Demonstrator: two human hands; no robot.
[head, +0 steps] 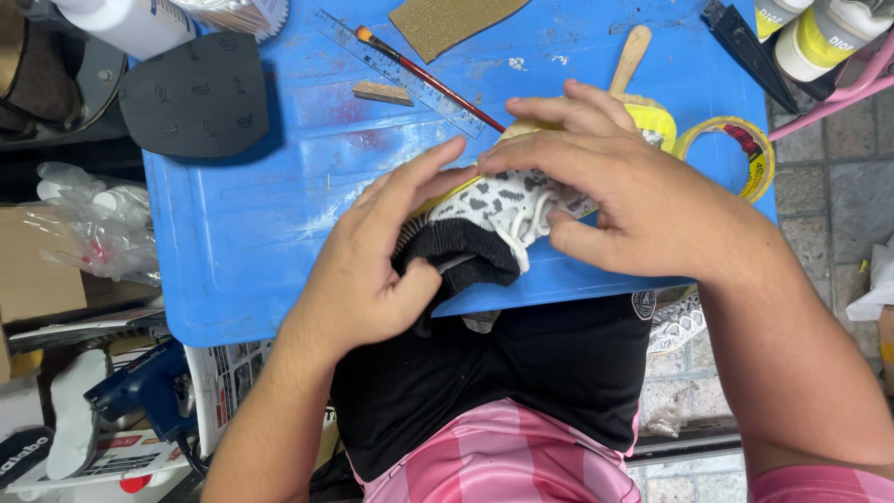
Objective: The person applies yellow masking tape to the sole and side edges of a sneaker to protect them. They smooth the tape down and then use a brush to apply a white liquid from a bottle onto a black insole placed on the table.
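Both my hands clamped on patterned knit sneaker (498, 210) at near edge of blue table (279, 214): my left hand (372, 265) grips black collar, my right hand (619, 186) covers laces. Tape roll (745, 149) nearby right.

The shoe (498, 210) is soft knitted cloth, white with black flecks, with a matt black ribbed collar. The table (279, 205) is scuffed blue plastic, dusted white in places. The sole piece (197, 93) looks like matt black rubber, the ruler (400, 70) clear plastic, the tape roll (740, 154) glossy yellow, the brush handle (631, 54) bare wood.
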